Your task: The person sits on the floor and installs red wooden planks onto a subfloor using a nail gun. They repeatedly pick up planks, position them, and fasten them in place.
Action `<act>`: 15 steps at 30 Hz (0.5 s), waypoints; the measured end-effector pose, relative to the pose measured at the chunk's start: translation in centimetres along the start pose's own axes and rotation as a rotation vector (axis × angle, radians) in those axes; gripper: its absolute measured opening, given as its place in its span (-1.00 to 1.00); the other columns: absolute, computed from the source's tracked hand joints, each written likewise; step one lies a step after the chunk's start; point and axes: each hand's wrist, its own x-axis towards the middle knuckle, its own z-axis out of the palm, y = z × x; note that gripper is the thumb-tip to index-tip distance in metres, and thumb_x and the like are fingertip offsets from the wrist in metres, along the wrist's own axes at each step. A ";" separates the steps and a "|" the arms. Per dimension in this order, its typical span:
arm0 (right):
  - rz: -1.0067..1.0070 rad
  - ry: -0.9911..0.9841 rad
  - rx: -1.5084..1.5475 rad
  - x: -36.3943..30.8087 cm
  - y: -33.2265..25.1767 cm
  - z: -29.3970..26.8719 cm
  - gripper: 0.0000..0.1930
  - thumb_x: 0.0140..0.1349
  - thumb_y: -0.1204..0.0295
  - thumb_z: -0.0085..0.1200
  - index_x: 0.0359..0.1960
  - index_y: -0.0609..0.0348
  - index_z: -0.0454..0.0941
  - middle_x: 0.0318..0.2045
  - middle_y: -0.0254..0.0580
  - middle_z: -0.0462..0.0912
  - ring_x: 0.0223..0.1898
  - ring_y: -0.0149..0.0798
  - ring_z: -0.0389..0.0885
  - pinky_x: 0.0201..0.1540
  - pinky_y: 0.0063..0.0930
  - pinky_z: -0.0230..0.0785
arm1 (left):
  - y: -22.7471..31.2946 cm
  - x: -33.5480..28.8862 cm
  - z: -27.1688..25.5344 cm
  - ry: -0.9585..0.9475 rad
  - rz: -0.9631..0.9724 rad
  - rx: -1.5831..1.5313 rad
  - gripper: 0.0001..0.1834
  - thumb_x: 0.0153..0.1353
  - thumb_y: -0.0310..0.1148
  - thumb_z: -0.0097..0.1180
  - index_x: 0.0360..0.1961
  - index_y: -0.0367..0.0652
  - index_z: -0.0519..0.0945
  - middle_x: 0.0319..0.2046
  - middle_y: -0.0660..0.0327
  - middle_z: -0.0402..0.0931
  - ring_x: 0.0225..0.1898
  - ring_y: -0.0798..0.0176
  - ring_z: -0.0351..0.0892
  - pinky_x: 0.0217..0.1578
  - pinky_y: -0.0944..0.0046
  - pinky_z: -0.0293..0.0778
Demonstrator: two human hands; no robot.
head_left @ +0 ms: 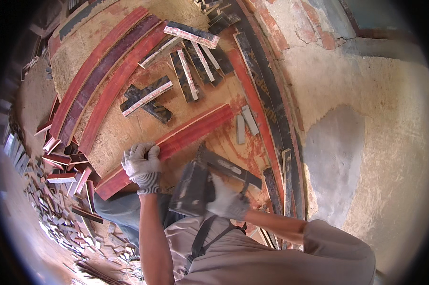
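Observation:
A long red wooden strip (pixel 195 133) lies slanted across the plywood tabletop, its lower left end near my leg. My left hand (pixel 143 166), in a pale knitted glove, is closed over the strip towards that end and holds it. In my gloved right hand (pixel 228 198) is a black nail gun (pixel 190 187), slightly blurred, with its long magazine (pixel 233 170) pointing to the right. The gun is close beside the strip's near edge; whether its nose touches the wood I cannot tell. The right fingers are partly hidden behind the handle.
Long red strips (pixel 114 80) lie at the far left of the plywood. Short black-faced pieces (pixel 148 97) are scattered beyond the held strip. Two small grey strips (pixel 245 123) lie right of it. Long black boards (pixel 266 95) border a plastered wall (pixel 366 118). Offcuts (pixel 72 223) cover the floor at left.

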 end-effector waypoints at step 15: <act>0.099 0.052 0.450 0.2 -1.5 -20.2 -0.78 0.31 0.39 0.20 -0.52 0.13 0.57 -0.64 -0.35 0.53 -0.62 -0.42 0.50 -0.51 -0.47 0.38 | 0.7 -0.1 -0.1 -0.003 -0.011 0.017 -0.89 0.07 -0.30 0.36 -0.38 -0.04 0.75 -0.36 0.17 0.69 -0.17 0.02 0.59 0.03 0.02 0.38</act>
